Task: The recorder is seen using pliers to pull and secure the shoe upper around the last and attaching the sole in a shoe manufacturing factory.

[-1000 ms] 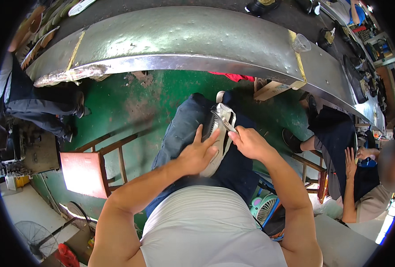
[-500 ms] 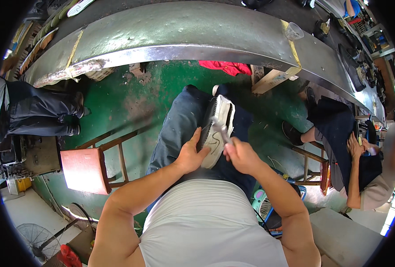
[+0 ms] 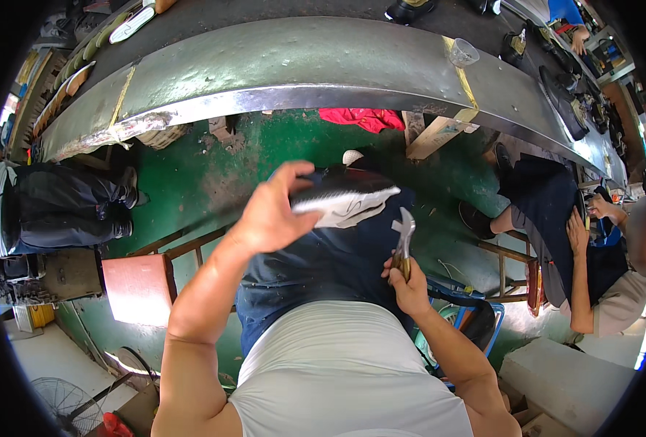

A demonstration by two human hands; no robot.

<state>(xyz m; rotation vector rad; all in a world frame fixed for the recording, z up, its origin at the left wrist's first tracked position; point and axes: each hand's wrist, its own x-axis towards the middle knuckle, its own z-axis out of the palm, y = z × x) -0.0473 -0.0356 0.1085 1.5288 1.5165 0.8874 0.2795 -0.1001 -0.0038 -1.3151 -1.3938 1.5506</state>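
Observation:
Above my thighs, my left hand grips one end of a black-and-white shoe. The shoe lies sideways, its pale bottom side facing me, with jagged stitching or pleats along the edge; motion smears it somewhat. In my right hand is a pair of lasting pincers, with a curved steel jaw, a side nub and yellowish-brown handles. My fingers wrap the handles, and the steel head points up and away. A gap separates the pincers from the shoe.
A long metal-edged bench crosses ahead, carrying dark shoes and a clear plastic cup. A stool stands at left. One person is at left; another sits working at right. Red cloth lies under the bench.
My left hand has lifted and turned the shoe from lengthwise to sideways. My right hand has drawn the pincers away from the shoe, to the right and nearer me.

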